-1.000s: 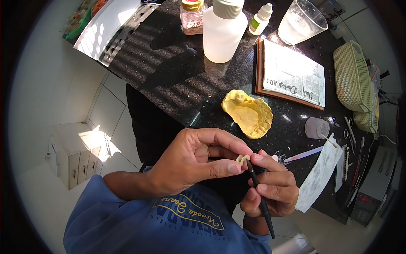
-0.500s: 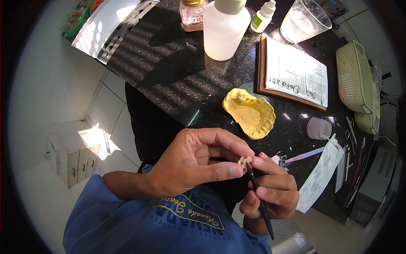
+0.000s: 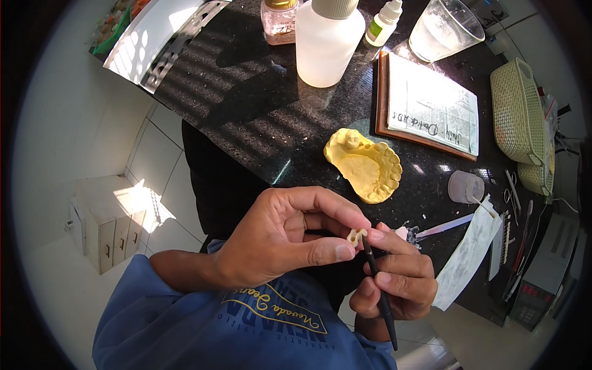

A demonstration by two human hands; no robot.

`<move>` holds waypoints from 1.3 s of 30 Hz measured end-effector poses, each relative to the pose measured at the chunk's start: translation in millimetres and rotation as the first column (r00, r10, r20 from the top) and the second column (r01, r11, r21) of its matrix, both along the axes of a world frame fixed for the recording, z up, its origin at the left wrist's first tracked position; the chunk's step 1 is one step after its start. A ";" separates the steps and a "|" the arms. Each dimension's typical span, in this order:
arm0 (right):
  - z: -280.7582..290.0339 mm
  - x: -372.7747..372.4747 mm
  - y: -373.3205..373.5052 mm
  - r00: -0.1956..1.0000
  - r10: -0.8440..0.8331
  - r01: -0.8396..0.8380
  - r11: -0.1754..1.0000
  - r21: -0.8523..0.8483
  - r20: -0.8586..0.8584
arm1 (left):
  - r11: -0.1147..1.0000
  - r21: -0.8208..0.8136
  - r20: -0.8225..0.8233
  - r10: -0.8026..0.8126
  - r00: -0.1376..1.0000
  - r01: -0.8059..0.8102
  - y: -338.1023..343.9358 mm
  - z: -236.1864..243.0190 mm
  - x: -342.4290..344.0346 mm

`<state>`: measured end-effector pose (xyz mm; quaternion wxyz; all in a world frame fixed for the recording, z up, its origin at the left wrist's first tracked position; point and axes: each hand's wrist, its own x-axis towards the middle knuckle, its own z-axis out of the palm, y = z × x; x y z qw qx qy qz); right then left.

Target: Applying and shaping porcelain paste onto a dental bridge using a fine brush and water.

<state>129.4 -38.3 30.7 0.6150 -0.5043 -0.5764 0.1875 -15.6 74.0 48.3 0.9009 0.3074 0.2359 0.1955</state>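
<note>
My left hand (image 3: 290, 231) pinches a small cream dental piece (image 3: 354, 237), shaped like a crown or short bridge with a hollow side, between thumb and forefinger. Around a slim black pen-like tool (image 3: 383, 300), the fingers of my right hand (image 3: 401, 271) are closed; its upper end reaches the right side of the dental piece. Whether tip and piece touch is too fine to tell. Beyond my hands, a yellow plaster dental model (image 3: 364, 166) lies on the dark speckled worktop (image 3: 259, 148), its row of teeth along the right side.
Farther back stand a white bottle (image 3: 327, 49), a pink-tinted jar (image 3: 280, 24), a dropper bottle (image 3: 383, 23) and a glass (image 3: 445, 31). A brown-framed pad (image 3: 431, 105), a small cup (image 3: 465, 187), a woven basket (image 3: 517, 111) and a grey control box (image 3: 542, 271) are at right.
My right hand and the black tool have shifted very slightly right, and the tool's tip sits a little differently against the piece. Red lights now show on the grey box.
</note>
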 end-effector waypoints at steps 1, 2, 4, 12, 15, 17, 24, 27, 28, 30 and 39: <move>0.5 0.6 -0.1 1.000 0.014 -0.014 1.000 -0.004 0.011 | 1.000 0.000 0.000 -0.001 1.000 0.001 0.0 0.2 0.2; 0.7 0.5 -0.1 1.000 0.013 -0.013 1.000 -0.004 0.011 | 1.000 -0.014 0.007 -0.001 1.000 0.001 -0.1 0.4 0.3; 0.5 -0.1 0.2 1.000 0.010 -0.010 1.000 0.007 0.006 | 1.000 -0.028 0.013 -0.001 1.000 0.002 0.3 0.6 0.5; -0.8 -0.6 0.9 0.999 -0.032 0.032 0.999 0.014 0.025 | 1.000 0.012 0.002 -0.006 1.000 0.006 0.3 -0.2 0.3; -1.3 0.1 0.0 1.000 0.005 -0.005 1.000 0.012 0.030 | 1.000 0.005 -0.002 -0.004 1.000 0.004 0.3 0.7 1.2; -0.8 0.4 0.4 1.000 0.001 -0.002 1.000 0.018 0.015 | 1.000 0.008 0.003 -0.003 1.000 0.003 0.4 0.3 1.6; -2.0 -0.9 0.4 1.000 -0.017 0.017 1.000 0.015 0.002 | 1.000 0.023 0.066 -0.023 0.998 0.022 0.4 -7.8 -2.0; -1.3 -2.1 2.9 0.999 -0.046 0.046 0.998 0.030 -0.014 | 0.999 0.033 0.072 -0.027 0.997 0.024 1.5 -6.8 -1.9; -0.6 -2.3 4.0 0.997 -0.073 0.073 0.997 0.034 -0.015 | 0.999 0.034 0.072 -0.027 0.997 0.025 1.5 -7.1 -2.2; 0.1 -1.7 4.8 0.998 -0.068 0.068 0.997 0.037 -0.009 | 0.998 0.050 0.081 -0.032 0.996 0.028 1.4 -8.1 -2.6; -1.6 7.1 0.3 1.000 0.030 -0.030 0.998 0.058 -0.002 | 1.000 0.019 0.006 -0.001 1.000 0.001 -0.6 -4.8 -0.8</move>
